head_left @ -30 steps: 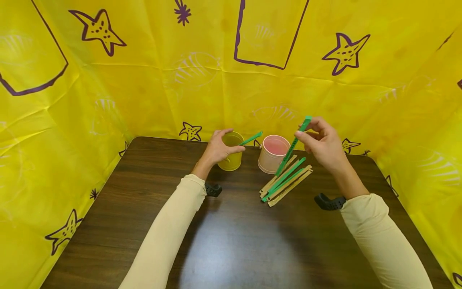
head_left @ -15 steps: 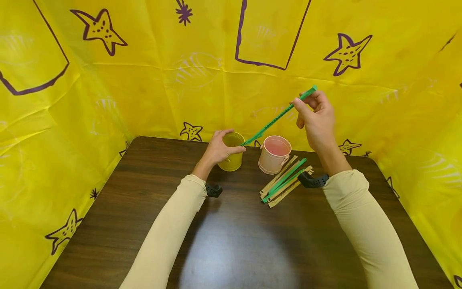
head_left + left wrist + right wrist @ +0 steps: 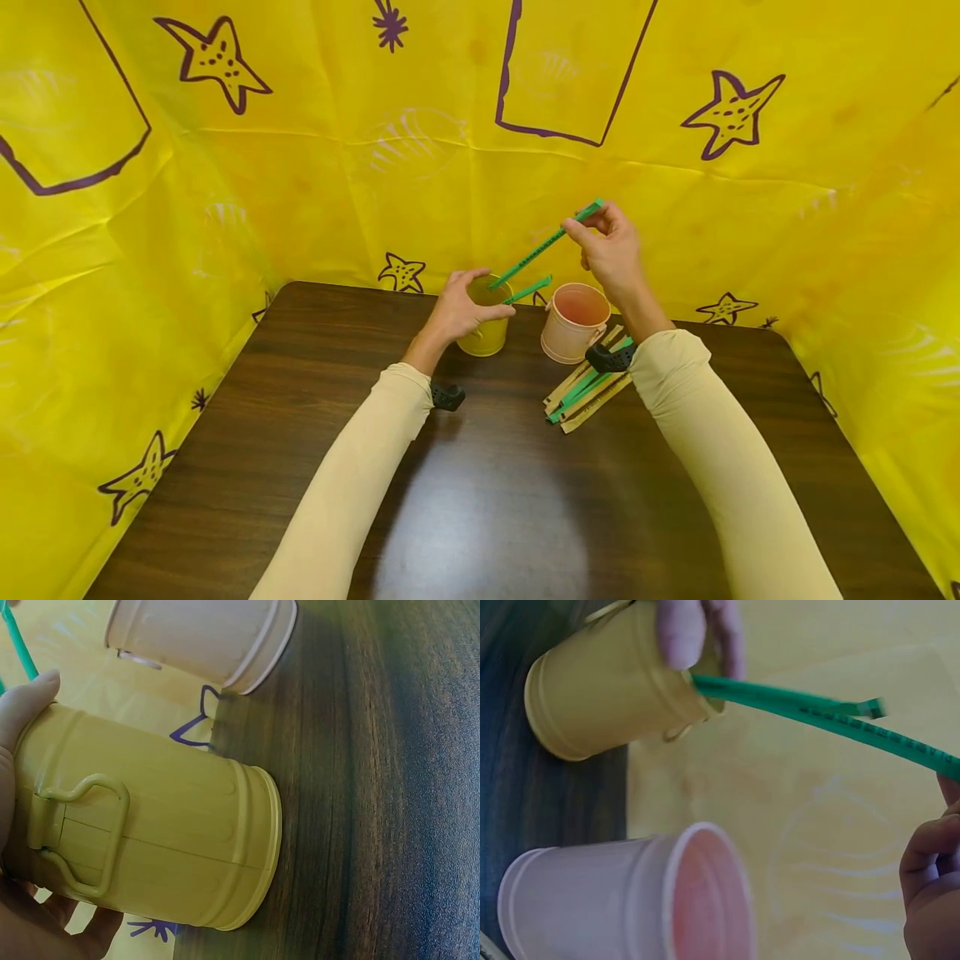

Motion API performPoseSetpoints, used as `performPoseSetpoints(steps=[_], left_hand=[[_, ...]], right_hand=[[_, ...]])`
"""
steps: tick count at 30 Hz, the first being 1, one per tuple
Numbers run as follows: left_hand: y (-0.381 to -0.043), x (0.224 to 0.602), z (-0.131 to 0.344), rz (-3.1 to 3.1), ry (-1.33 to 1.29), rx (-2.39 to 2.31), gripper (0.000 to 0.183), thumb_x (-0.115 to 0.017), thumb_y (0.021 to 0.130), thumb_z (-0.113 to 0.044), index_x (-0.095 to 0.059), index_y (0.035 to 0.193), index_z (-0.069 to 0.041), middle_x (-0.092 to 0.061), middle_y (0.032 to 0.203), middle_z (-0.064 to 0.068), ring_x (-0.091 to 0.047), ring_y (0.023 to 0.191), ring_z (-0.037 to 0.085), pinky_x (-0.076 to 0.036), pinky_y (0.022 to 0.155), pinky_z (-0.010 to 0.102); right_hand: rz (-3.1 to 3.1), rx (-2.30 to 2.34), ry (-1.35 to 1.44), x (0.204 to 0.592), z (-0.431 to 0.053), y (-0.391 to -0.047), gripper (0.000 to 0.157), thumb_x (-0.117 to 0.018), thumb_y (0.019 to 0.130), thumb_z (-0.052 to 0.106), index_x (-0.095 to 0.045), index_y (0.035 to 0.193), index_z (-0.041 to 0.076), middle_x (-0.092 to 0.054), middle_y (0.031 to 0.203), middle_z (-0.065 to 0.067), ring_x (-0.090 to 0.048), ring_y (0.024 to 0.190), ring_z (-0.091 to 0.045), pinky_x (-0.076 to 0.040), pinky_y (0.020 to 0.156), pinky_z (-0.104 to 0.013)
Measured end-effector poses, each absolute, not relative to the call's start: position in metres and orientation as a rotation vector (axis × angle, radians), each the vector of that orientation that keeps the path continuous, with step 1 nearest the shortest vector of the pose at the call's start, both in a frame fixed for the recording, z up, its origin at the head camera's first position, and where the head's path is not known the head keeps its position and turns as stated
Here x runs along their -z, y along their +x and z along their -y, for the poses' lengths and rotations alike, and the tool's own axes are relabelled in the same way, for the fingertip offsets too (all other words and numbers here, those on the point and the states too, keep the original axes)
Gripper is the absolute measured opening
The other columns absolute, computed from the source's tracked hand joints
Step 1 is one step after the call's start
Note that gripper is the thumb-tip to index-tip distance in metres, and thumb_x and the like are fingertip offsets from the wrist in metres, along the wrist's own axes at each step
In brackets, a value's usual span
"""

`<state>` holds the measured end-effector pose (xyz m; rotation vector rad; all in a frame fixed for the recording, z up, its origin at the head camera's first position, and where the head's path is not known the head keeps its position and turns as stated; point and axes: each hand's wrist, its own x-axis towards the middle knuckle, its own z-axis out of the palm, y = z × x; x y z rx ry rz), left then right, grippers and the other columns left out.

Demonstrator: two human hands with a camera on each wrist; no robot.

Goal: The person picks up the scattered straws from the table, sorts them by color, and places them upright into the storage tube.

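My left hand point(image 3: 456, 312) grips the small yellow bucket point(image 3: 486, 340) near its rim, thumb on one side and fingers round the other. In the left wrist view the bucket's wire handle point(image 3: 116, 832) hangs folded against its wall. One green wrapped straw point(image 3: 534, 289) leans out of this bucket toward the right. My right hand point(image 3: 618, 254) pinches a second green wrapped straw point(image 3: 538, 249) by its upper end. That straw slants down to the left, its lower end at the bucket's mouth. The right wrist view shows both straws overlapping at the rim.
A pink bucket point(image 3: 567, 337) stands upright right of the yellow one, under my right forearm's reach. In front of it lies a pile of tan wrapped straws point(image 3: 596, 405) and green ones, partly hidden by the right wrist's black strap point(image 3: 609, 358). Yellow cloth point(image 3: 420, 200) hangs behind the table.
My right hand has lifted the green wrapped straw from beside the pile and carried it left, bringing its lower end to the yellow bucket's mouth. My left hand keeps its grip on the bucket.
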<state>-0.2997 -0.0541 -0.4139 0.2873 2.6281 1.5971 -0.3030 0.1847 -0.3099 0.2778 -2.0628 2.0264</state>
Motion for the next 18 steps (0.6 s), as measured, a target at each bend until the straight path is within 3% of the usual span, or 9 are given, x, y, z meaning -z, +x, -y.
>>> performPoseSetpoints(steps=[10, 15, 18], left_hand=[[-0.301, 0.415, 0.053, -2.629, 0.29, -1.6, 0.087, -0.086, 0.081, -0.043, -0.046, 0.154, -0.018, -0.037, 0.154, 0.012, -0.041, 0.142, 0.037, -0.04, 0.116, 0.055], [-0.301, 0.414, 0.053, -2.641, 0.286, -1.587, 0.09, -0.087, 0.078, -0.047, -0.047, 0.153, -0.018, -0.038, 0.154, 0.013, -0.041, 0.144, 0.036, -0.037, 0.118, 0.053], [-0.301, 0.415, 0.054, -2.651, 0.285, -1.58, 0.091, -0.087, 0.077, -0.05, -0.047, 0.153, -0.019, -0.038, 0.154, 0.013, -0.041, 0.144, 0.035, -0.037, 0.119, 0.051]], right_hand=[[2.239, -2.002, 0.314, 0.335, -0.179, -0.313, 0.017, -0.071, 0.096, 0.013, -0.06, 0.109, 0.009, -0.067, 0.083, 0.01, -0.036, 0.045, -0.005, -0.034, 0.047, -0.018], [2.27, -2.011, 0.326, 0.338, -0.175, -0.313, 0.018, -0.071, 0.096, 0.016, -0.059, 0.109, 0.012, -0.065, 0.086, 0.01, -0.034, 0.045, -0.005, -0.032, 0.047, -0.019], [2.286, -1.994, 0.317, 0.339, -0.174, -0.313, 0.025, -0.071, 0.097, 0.018, -0.058, 0.115, 0.007, -0.065, 0.091, 0.009, -0.034, 0.045, -0.006, -0.033, 0.047, -0.02]])
